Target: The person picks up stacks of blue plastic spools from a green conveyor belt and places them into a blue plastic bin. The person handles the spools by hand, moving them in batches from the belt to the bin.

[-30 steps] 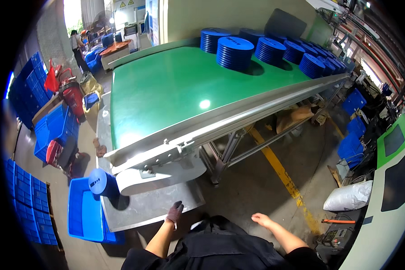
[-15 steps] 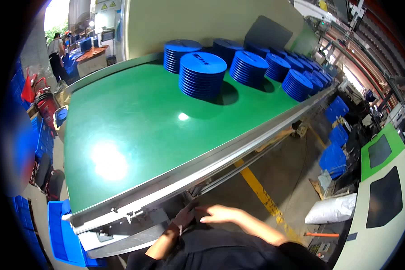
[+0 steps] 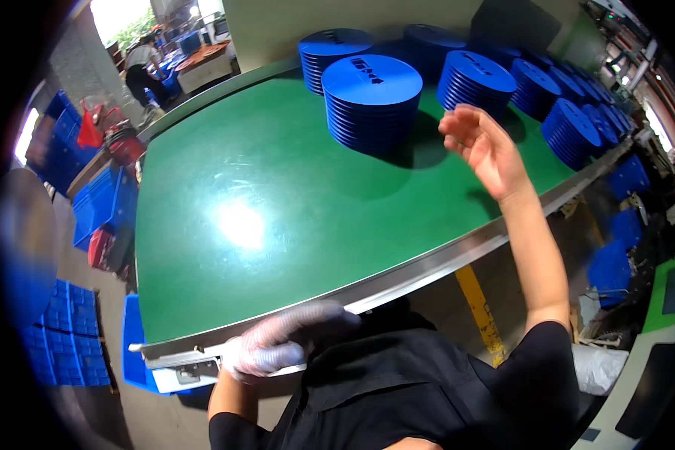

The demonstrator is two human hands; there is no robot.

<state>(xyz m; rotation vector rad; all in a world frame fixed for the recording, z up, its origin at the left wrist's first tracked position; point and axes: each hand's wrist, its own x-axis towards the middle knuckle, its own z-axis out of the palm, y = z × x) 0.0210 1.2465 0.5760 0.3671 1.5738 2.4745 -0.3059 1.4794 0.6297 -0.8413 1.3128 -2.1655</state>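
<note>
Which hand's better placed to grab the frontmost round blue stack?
Likely the bare right hand: it extends closer to the ribbed, round blue stack; the whitish-gloved left hand sits by the silvery metal rail.

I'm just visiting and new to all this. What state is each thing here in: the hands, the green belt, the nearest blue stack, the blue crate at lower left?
Left hand: gloved, blurred, grip unclear.
Right hand: bare, open, empty, raised over the belt.
Green belt: partly loaded; running or stopped, cannot tell.
Nearest blue stack: upright, not held.
Blue crate: partly hidden, contents unclear.
</note>
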